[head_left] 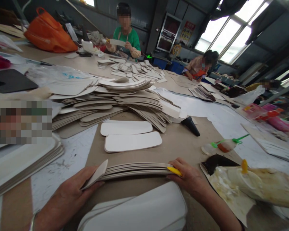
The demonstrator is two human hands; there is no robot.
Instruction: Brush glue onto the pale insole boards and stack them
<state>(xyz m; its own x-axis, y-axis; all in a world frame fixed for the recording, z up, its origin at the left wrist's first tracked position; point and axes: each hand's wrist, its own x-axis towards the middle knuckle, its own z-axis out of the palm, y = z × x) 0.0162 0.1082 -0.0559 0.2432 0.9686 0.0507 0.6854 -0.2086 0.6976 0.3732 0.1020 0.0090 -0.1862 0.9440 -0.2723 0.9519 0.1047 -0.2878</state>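
A thin stack of pale card insole pieces [135, 169] lies edge-on across the brown table in front of me. My left hand [74, 189] grips its left end, thumb lifting the top piece. My right hand [189, 176] clasps the right end together with a small yellow tool [174, 171]. Two single white pieces [132, 141] lie flat just beyond the stack. Another white pile [144, 208] sits close under my hands.
A big heap of card pieces [115, 102] fills the table's middle, with a black cone [190, 125] to its right. Glue-smeared paper, a brush [245, 183] and a green-capped bottle [225, 145] lie at right. Stacked trays [21, 163] lie left. Other people work at the far side.
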